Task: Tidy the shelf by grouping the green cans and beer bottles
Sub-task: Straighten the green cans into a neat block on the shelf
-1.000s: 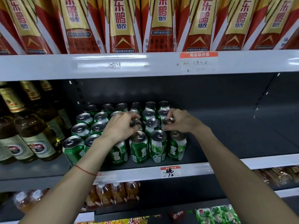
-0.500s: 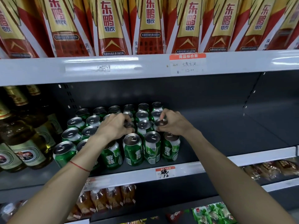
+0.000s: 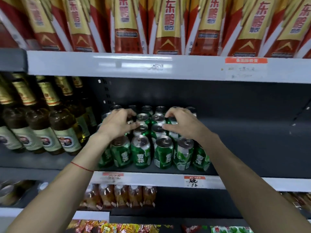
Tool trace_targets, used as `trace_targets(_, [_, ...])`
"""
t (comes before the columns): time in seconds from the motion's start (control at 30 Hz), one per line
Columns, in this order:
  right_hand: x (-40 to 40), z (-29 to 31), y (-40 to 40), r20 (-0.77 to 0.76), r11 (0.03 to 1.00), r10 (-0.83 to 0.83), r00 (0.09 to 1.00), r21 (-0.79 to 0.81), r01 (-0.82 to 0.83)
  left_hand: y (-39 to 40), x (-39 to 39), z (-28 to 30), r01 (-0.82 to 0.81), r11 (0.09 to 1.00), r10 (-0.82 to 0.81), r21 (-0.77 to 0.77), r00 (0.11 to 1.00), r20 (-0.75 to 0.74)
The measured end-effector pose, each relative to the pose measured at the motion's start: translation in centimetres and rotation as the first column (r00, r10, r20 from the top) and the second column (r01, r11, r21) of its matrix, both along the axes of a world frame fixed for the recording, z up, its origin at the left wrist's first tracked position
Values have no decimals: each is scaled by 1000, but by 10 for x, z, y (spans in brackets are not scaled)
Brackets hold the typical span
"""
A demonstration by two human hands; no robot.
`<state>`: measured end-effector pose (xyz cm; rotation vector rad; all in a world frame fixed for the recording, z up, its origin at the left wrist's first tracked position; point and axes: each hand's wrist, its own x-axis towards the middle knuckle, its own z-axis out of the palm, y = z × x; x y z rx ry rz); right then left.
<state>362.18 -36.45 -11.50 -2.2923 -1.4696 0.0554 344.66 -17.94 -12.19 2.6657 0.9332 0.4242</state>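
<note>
Several green cans (image 3: 164,152) stand packed in rows in the middle of the dark shelf (image 3: 252,148). Brown beer bottles (image 3: 65,132) with cream labels stand in rows just left of them. My left hand (image 3: 117,123) lies over the cans on the left side of the group, with thumb and fingers curled round one can's top. My right hand (image 3: 182,123) reaches over the right side, and its fingers curl round a can top in the same way. Both hands hide the cans beneath them. The front row of cans is untouched.
The upper shelf edge (image 3: 151,66) runs just above, carrying tall red and gold cartons (image 3: 168,26). To the right of the cans the dark shelf is bare. A price tag (image 3: 194,181) sits on the front rail. Bagged snacks (image 3: 121,195) fill the shelf below.
The view has swung left, bringing more beer bottles into sight. Both hands have reached further back over the cans and moved slightly apart.
</note>
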Motion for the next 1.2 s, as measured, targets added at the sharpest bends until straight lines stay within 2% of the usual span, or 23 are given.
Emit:
trace_targets(0.1, [-31, -2, 35, -8, 990, 133, 991, -43, -133, 18, -28, -6, -62, 998, 62, -8, 998, -2])
trace_targets(0.2, [-49, -10, 63, 9, 976, 192, 981, -107, -190, 32, -48, -13, -99, 995, 99, 5, 995, -27])
trace_targets(0.4, [-52, -5, 78, -17, 964, 188, 982, -187, -188, 42, -60, -17, -56, 998, 58, 28, 993, -99])
trace_targets(0.6, [-50, -7, 80, -70, 976, 118, 991, -175, -129, 41, -42, -15, 12, 1000, -11, 12, 992, -126])
trace_targets(0.7, [-54, -9, 85, -37, 976, 79, 996, -200, -85, 40, -36, -15, 8, 1000, -9, -11, 988, -155])
trace_targets(0.83, [-57, -10, 90, -35, 977, 44, 998, -206, -50, 36, -26, -14, -22, 998, 32, 62, 983, -180])
trace_targets(1.0, [-55, -10, 91, -41, 986, 25, 999, -163, -31, 35, -21, -19, -6, 992, 20, 125, 993, -113])
trace_targets(1.13, [-54, -16, 93, -59, 987, 9, 998, -159, -18, 40, -33, -21, 35, 999, -34, 17, 998, -46])
trace_targets(1.2, [-52, -14, 90, -107, 986, 17, 994, -162, -34, 48, -47, -18, 71, 995, -66, -73, 996, 63])
